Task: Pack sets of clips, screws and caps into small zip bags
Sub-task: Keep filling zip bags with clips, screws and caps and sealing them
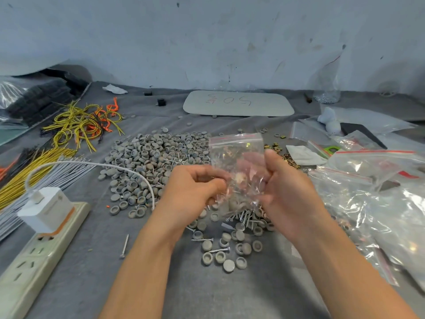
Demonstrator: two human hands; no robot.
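A small clear zip bag [236, 155] with a red strip at its mouth stands upright above the table's middle, held from both sides. My left hand [195, 187] pinches its lower left part and my right hand [282, 187] grips its right side. Grey caps and some parts show dimly in the bag's bottom. A wide heap of grey caps [151, 162] lies behind and left of my hands. Silver screws [247, 217] and more caps lie right under the bag. Brass clips [287, 155] are scattered just behind my right hand.
A pile of empty zip bags [372, 194] fills the right side. A white power strip [39, 249] with a charger sits front left, its cable crossing the caps. Yellow and orange wires [85, 125] lie at the left, a white tray [239, 103] at the back.
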